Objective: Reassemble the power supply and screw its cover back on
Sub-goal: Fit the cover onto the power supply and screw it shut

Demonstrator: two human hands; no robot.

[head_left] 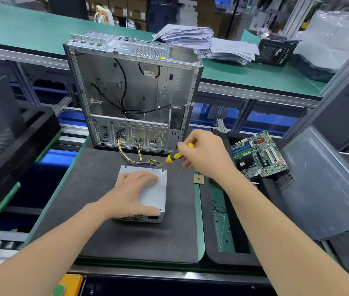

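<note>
My left hand (136, 190) lies flat, fingers spread, on top of the power supply (155, 196), hiding much of its cover. My right hand (206, 155) grips the yellow-and-black screwdriver (175, 156), whose shaft slants down toward the unit's far right corner. The tip is blurred, so I cannot tell whether it touches. The unit sits on the dark worktop (96, 231), its wires (136, 158) running back toward the open computer case (133, 92). A motherboard (259, 155) lies off to the right.
</note>
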